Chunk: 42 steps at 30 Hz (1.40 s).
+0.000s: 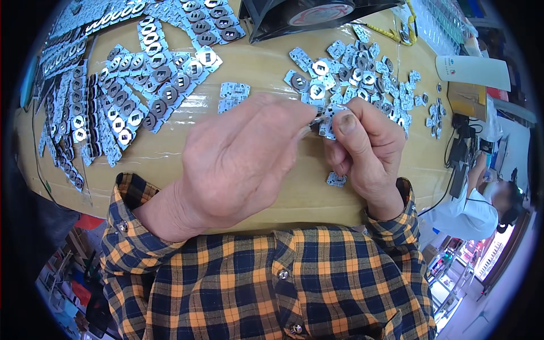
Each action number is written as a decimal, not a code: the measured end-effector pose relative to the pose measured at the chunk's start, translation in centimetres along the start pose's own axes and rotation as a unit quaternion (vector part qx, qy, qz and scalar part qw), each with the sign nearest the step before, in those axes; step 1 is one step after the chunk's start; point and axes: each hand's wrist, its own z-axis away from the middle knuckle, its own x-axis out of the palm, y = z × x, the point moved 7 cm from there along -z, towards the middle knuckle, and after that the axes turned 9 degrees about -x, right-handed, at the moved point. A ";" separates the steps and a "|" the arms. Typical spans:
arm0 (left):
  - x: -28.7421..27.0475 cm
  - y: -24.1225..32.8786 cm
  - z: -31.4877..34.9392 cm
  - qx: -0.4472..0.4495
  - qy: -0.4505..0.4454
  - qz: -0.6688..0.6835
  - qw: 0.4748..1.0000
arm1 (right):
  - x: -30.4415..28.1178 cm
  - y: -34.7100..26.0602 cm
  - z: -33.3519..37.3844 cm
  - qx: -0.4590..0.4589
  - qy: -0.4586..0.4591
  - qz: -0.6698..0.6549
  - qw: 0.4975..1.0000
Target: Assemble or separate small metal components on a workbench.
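One plaid shirt [238, 272] is filling the near side, its cuffs facing the edge of the yellowish table [269, 68]. A loose circuit board [336, 179] is lying just beside the right hand [368, 141], which is pinching a small circuit board [327, 126] between thumb and fingers above the table. The left hand [243, 153] is curling closed, its fingertips bunching right by that board; what they may be gripping is staying hidden. Beyond the left hand, a pair of boards [233, 96] is lying apart from the others. Beyond the right hand, a loose heap of boards [362, 71] is spreading, many bearing round metal parts. Off to the left, long strips of boards [164, 93] are fanning out. At the far edge a black fan [320, 16] is standing, and a yellow cord [412, 31] is lying near it. At the far right another person [473, 212] in white is sitting
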 end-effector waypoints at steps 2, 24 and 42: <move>-0.1 -0.1 -0.1 -0.009 -0.003 -0.010 1.000 | 0.0 0.1 0.0 0.008 0.009 -0.007 1.000; 1.9 -3.8 0.7 -0.374 -0.138 0.326 0.857 | -1.1 -3.2 -0.5 -0.179 0.016 0.276 0.944; 2.6 -3.4 0.9 -0.388 -0.175 0.445 0.788 | 1.7 0.7 0.2 0.093 -0.013 -0.308 0.947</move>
